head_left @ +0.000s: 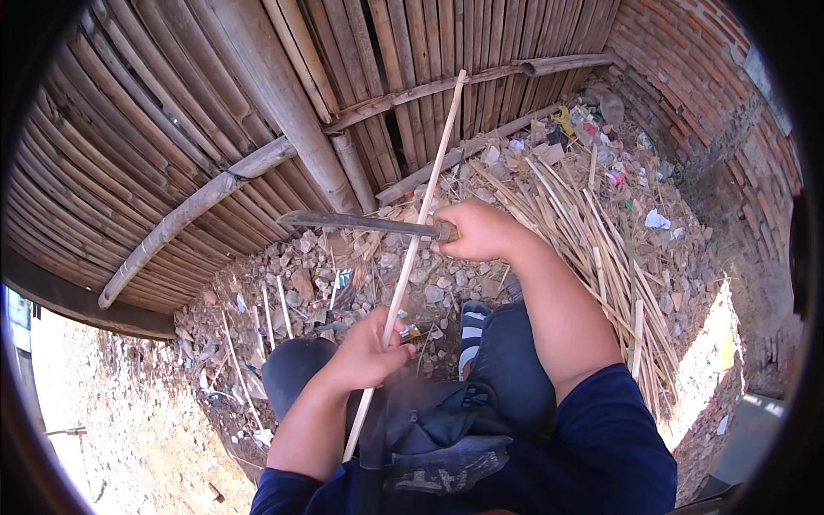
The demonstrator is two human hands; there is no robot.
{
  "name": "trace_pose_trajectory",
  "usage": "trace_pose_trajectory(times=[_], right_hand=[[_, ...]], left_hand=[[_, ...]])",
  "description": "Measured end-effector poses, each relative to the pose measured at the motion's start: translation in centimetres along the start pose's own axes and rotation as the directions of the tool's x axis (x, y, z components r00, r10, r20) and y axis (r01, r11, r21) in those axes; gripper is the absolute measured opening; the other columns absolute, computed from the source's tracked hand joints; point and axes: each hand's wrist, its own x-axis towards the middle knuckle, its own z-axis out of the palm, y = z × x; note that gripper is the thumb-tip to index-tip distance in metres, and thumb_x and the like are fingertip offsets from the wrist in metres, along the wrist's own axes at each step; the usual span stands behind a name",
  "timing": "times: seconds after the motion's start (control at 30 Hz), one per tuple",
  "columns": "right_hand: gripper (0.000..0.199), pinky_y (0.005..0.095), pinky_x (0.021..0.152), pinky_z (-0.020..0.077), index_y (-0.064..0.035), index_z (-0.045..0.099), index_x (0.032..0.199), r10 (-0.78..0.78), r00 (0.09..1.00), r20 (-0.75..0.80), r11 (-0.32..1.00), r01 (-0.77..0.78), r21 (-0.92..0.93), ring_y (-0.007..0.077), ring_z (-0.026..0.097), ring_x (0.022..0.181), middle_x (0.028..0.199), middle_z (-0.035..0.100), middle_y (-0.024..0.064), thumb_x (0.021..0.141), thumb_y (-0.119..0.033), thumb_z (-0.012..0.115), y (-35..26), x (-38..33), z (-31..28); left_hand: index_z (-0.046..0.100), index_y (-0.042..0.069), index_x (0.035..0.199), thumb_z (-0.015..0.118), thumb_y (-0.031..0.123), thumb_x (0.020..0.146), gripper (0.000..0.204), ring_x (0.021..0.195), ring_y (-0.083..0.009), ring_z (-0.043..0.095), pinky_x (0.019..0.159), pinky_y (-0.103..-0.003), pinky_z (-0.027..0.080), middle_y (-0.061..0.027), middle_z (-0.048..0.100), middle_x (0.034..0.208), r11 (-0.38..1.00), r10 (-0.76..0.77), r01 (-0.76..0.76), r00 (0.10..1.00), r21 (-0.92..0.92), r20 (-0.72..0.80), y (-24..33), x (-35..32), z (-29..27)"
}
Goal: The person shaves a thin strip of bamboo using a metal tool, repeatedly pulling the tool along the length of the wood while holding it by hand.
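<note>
One long bamboo strip [418, 232] and one machete [360, 223] are in hand. The left hand [369, 352] is closed around the strip low down, over the lap; the right hand [481, 232] grips the machete's handle. The strip's long axis runs steeply — lower end by the left forearm, upper end pointing up and slightly right toward the bamboo wall [172, 129]. The blade lies almost level, tip pointing left, crossing the strip. A pile of bamboo offcuts [584, 232] lies to the right — too many to count.
</note>
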Motion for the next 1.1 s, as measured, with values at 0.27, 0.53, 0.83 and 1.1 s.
trace_pose_trajectory(times=[0.27, 0.53, 0.83, 1.1], right_hand=[[0.043, 0.0435, 0.081, 0.0523, -0.0038, 0.065, 0.114, 0.266, 0.936, -0.228, 0.951, -0.217, 0.219, 0.0346, 0.068, 0.088, 0.089, 0.069, 0.0194, 0.079, -0.029, 0.072, 1.7, -0.1, -0.8], [0.043, 0.0443, 0.084, 0.0519, -0.0058, 0.066, 0.113, 0.022, 1.0, -0.014, 0.999, -0.022, 0.031, 0.0372, 0.065, 0.096, 0.099, 0.068, 0.0214, 0.078, -0.03, 0.073, -0.1, 0.1, -0.2], [0.049, 0.0434, 0.091, 0.0499, -0.0056, 0.065, 0.119, 0.232, 0.936, -0.264, 0.962, -0.181, 0.205, 0.0379, 0.064, 0.103, 0.107, 0.068, 0.0219, 0.078, -0.031, 0.074, 3.3, 0.5, -0.1], [0.04, 0.045, 0.077, 0.0518, -0.0075, 0.067, 0.107, 0.016, 0.999, -0.03, 1.0, -0.016, -0.017, 0.0375, 0.066, 0.087, 0.085, 0.069, 0.0187, 0.077, -0.033, 0.076, -0.9, 0.0, 0.3]], left_hand=[[0.048, 0.005, 0.101, 0.071, 0.004, 0.082, 0.031, 0.056, -0.0053, 0.047, 0.049, -0.025, 0.039, 0.0031, 0.05, 0.068, 1.0, -0.005, 0.005, 1.0, 0.021, 0.007, 0.2, 0.1, 0.2], [0.046, 0.007, 0.098, 0.071, 0.003, 0.082, 0.03, 0.056, -0.0046, 0.046, 0.048, -0.024, 0.037, 0.0042, 0.049, 0.067, 0.999, -0.016, 0.016, 1.0, -0.034, -0.005, 0.4, 0.0, 0.2], [0.048, 0.006, 0.099, 0.071, 0.0, 0.081, 0.03, 0.059, -0.0045, 0.047, 0.053, -0.024, 0.041, 0.0038, 0.05, 0.068, 0.998, -0.054, 0.054, 0.999, -0.019, 0.003, 0.6, 0.0, 0.3], [0.049, 0.005, 0.099, 0.072, 0.003, 0.082, 0.029, 0.06, -0.0048, 0.048, 0.052, -0.024, 0.04, 0.0039, 0.051, 0.067, 1.0, -0.022, 0.022, 0.999, 0.018, -0.04, 0.3, 0.2, 0.0]])
